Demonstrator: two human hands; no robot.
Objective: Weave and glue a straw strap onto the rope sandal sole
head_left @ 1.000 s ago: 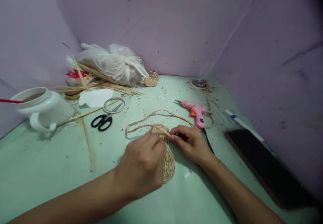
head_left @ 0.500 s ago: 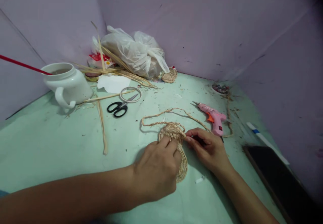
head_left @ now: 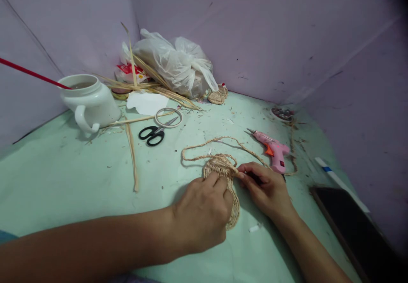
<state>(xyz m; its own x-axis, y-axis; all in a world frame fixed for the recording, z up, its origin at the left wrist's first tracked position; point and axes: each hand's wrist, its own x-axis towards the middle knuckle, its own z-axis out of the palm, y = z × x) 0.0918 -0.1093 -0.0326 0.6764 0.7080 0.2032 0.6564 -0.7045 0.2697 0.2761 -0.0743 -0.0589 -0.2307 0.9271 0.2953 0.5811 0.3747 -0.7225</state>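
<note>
- Your left hand (head_left: 204, 210), lower middle of the frame: fingers bent and bunched, lying over the coiled straw piece (head_left: 219, 164); fingertips partly hidden, so can't tell if they pinch it or only press
- Your right hand (head_left: 264, 187), right of centre: thumb and forefinger pinching the braided cord (head_left: 197, 158) at the piece's upper right edge; other fingers curled
- Coiled piece sits just below frame centre, flat on the pale green table (head_left: 79, 181); rounded top and lower right edge show, middle covered by your left hand
- Cord loops out left of the piece, bends back over its top and runs right, passing behind your right hand
- Pink glue gun (head_left: 270, 149) just above your right hand, nozzle to upper left; dark phone (head_left: 347, 227) lower right; white stick with blue band (head_left: 342, 185) beside it
- Black-handled scissors (head_left: 154, 133) left of centre, blades reaching into a white ring (head_left: 181, 119); loose flat strip (head_left: 132, 157) to their lower left
- White jug (head_left: 97, 104) at left, red stick (head_left: 35, 72) leaning in its mouth; knotted plastic bag (head_left: 178, 66) upper middle, white paper (head_left: 148, 103) to its lower left
</note>
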